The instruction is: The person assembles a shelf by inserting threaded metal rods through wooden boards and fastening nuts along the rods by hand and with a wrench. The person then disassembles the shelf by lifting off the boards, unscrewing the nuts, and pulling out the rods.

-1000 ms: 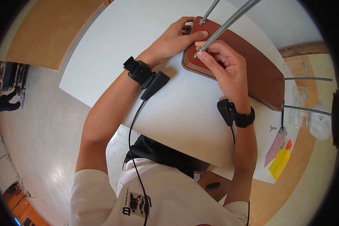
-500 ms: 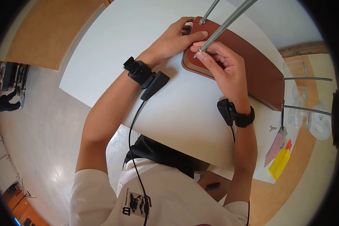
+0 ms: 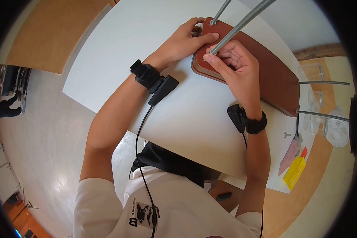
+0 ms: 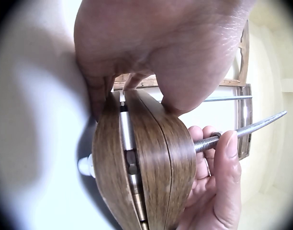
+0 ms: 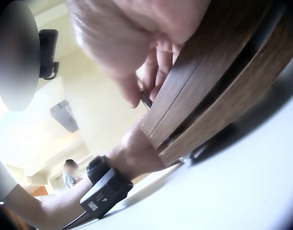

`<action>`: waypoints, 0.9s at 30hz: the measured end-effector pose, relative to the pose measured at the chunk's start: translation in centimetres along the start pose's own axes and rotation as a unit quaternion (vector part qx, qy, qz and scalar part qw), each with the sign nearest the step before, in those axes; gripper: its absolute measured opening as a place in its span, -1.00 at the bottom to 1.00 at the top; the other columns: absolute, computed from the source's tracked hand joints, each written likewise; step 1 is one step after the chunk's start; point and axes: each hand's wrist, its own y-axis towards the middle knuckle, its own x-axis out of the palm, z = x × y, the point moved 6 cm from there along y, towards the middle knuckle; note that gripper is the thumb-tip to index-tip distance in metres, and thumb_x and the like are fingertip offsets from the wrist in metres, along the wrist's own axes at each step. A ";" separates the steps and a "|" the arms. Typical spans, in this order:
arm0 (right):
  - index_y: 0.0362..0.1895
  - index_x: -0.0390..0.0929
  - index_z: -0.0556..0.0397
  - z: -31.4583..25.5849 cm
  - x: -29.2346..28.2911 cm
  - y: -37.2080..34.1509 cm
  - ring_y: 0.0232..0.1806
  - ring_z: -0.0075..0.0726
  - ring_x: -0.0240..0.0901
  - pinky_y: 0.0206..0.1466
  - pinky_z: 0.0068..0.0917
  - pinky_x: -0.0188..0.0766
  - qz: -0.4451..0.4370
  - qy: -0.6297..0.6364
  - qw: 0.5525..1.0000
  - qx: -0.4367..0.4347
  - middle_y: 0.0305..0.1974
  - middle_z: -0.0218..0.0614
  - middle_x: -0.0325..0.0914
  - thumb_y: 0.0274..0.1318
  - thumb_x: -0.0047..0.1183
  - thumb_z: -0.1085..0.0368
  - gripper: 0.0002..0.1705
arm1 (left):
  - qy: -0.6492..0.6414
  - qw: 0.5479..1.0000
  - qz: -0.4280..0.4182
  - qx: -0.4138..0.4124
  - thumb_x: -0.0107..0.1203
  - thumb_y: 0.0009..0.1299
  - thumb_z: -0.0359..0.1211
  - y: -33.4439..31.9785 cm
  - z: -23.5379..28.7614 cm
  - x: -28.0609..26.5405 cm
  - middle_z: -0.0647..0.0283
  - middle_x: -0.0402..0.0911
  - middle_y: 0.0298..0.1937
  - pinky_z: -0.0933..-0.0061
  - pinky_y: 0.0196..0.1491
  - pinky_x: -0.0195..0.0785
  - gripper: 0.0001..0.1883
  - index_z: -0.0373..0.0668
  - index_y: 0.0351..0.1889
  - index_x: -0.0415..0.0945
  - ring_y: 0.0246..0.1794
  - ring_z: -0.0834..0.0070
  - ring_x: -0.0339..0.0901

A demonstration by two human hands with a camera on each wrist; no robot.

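Note:
A reddish-brown wooden board [image 3: 261,55] with metal rods standing out of its corners lies on the white table. Seen from its end in the left wrist view, it is a stack of wood-grained boards [image 4: 153,158] with metal spacers in the gap. My left hand [image 3: 182,43] grips its left end, thumb on the top face and fingers over the far edge. With thumb and fingertips, my right hand [image 3: 242,69] pinches a nut [image 4: 216,135] on the threaded foot of the near rod [image 3: 242,27]. A second rod [image 3: 221,12] rises at the far left corner, with a nut [image 3: 213,22] at its base.
Two rods [image 3: 323,83] stick out at the board's right end, near clear glass containers [image 3: 315,99]. On the white table [image 3: 178,131], a small wing-shaped metal piece [image 3: 287,135], a pink cloth-like piece [image 3: 289,154] and a yellow box [image 3: 294,173] lie at right. Cables run from both wrist cameras.
My right thumb and fingertips have shifted slightly around the nut at the near rod's foot, and that rod's upper end has swayed a little. The left hand and the board stay where they were.

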 end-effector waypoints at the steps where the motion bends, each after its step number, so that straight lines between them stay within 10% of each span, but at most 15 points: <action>1: -0.13 0.65 0.15 -0.1 0.0 0.0 -0.22 -0.50 0.69 -0.16 -0.56 0.58 0.000 0.000 1.000 0.000 -0.22 -0.28 0.76 0.24 0.34 0.36 -0.82 | -0.002 1.000 0.001 0.008 0.22 0.50 -0.03 0.1 -0.1 0.0 -0.10 0.61 0.22 0.27 0.35 0.38 -0.23 -0.28 0.52 0.25 0.28 0.20 0.57; 18: -0.11 0.66 0.18 0.0 0.0 -0.1 -0.26 -0.53 0.63 -0.18 -0.57 0.58 0.003 -0.017 0.999 0.036 -0.28 -0.29 0.72 0.20 0.37 0.35 -0.77 | 0.012 1.000 0.005 0.009 0.30 0.44 -0.08 -0.2 0.1 0.2 -0.09 0.64 0.11 0.33 0.24 0.45 -0.14 -0.34 0.54 0.15 0.10 0.24 0.63; 27: -0.20 0.63 0.20 -0.4 -0.1 -0.1 -0.35 -0.60 0.56 -0.28 -0.62 0.57 0.025 -0.011 0.999 0.016 -0.34 -0.34 0.63 0.16 0.41 0.37 -0.77 | 0.105 0.994 -0.007 0.015 0.27 0.43 -0.07 -0.3 -0.3 0.8 -0.26 0.21 0.40 0.17 0.36 0.38 -0.02 -0.36 0.60 -0.07 0.40 -0.01 0.37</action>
